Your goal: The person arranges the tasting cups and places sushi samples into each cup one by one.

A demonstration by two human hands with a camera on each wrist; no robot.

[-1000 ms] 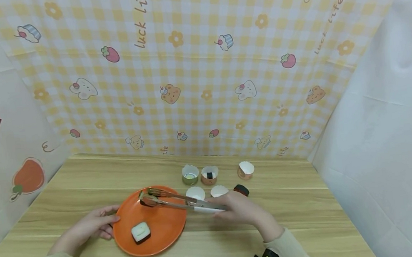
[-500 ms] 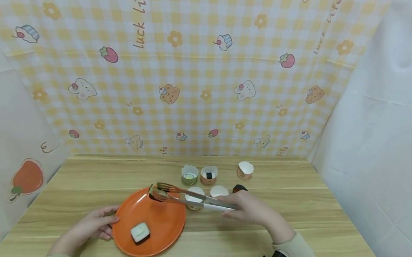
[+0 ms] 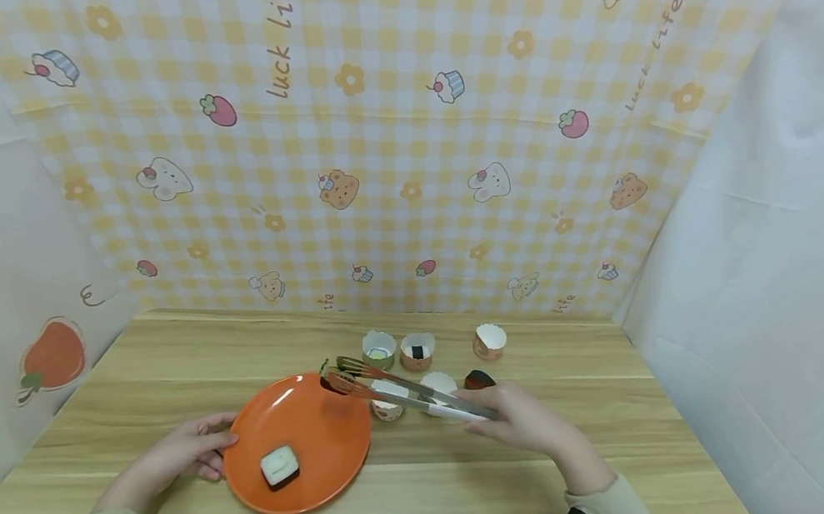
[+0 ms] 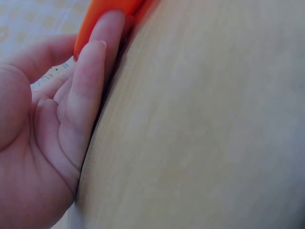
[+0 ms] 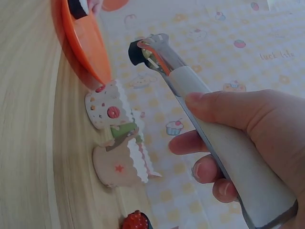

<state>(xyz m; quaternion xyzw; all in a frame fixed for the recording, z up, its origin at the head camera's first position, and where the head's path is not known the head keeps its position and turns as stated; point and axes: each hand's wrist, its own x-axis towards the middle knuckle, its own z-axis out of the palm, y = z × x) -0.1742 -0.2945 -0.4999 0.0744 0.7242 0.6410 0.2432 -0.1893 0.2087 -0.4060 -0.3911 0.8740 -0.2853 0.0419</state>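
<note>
My left hand (image 3: 180, 453) holds the left rim of an orange plate (image 3: 328, 463); the left wrist view has fingers (image 4: 88, 81) under its edge. On the plate lies a sushi piece (image 3: 280, 465) with a pale top and dark base. My right hand (image 3: 523, 423) grips metal tongs (image 3: 434, 397) with pale handle sleeves. Between the tongs' ends is a small sushi piece (image 5: 137, 53), dark-wrapped with a green and pale filling. The tongs' ends hang above the plate's far right rim, near the front-left paper cup (image 3: 387, 410).
Several paper baking cups stand right of the plate. The back-left green cup (image 3: 379, 362) and the cup (image 3: 417, 364) beside it hold food pieces; another cup (image 3: 489, 343) stands farther right. A red-topped sushi piece (image 3: 478, 380) sits near my right hand. A patterned cloth (image 3: 398, 124) hangs behind the table.
My right hand has moved right, carrying the tongs and the sushi piece from over the plate's far side to its right rim. The left hand and plate stay nearly still.
</note>
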